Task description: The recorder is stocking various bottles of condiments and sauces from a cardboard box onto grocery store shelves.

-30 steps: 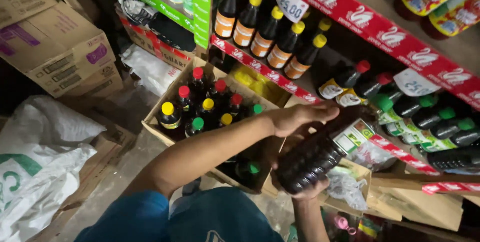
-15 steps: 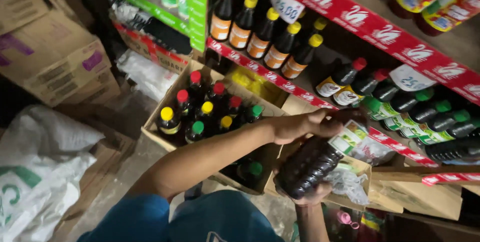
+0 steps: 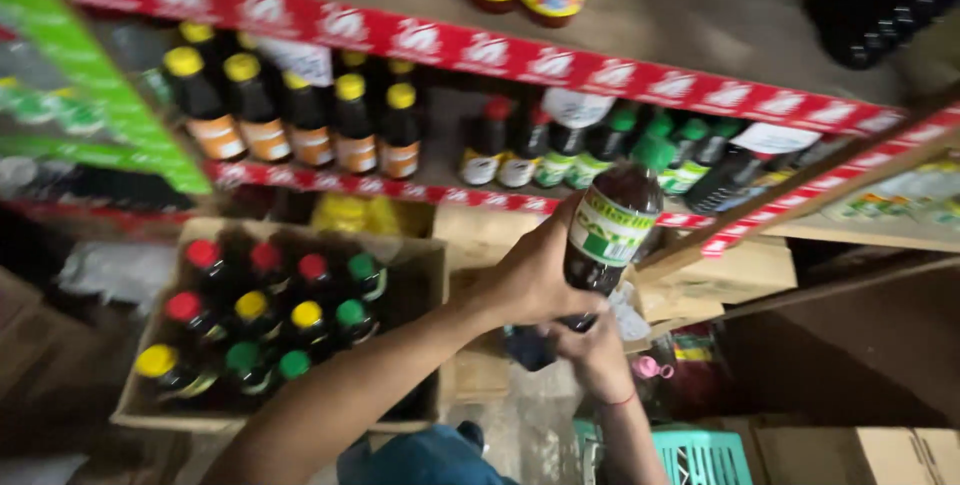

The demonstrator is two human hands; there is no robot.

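Observation:
I hold a dark sauce bottle (image 3: 612,225) with a green and white label and a green cap, tilted up toward the lower shelf. My left hand (image 3: 530,280) wraps around the side of its body. My right hand (image 3: 592,353) grips it from beneath at the base. The bottle's top points at a row of dark bottles with green caps (image 3: 672,150) on the shelf. The picture is blurred by motion.
A cardboard box (image 3: 150,397) at lower left holds several dark bottles with red, yellow and green caps. Yellow-capped bottles (image 3: 290,120) stand on the shelf at left. Red shelf-edge strips (image 3: 520,57) run across. A teal plastic crate (image 3: 700,455) and a carton (image 3: 850,450) sit below right.
The bottle has swung from lying low and sideways to tilted up toward the shelf. The view has shifted right and closer to the shelves.

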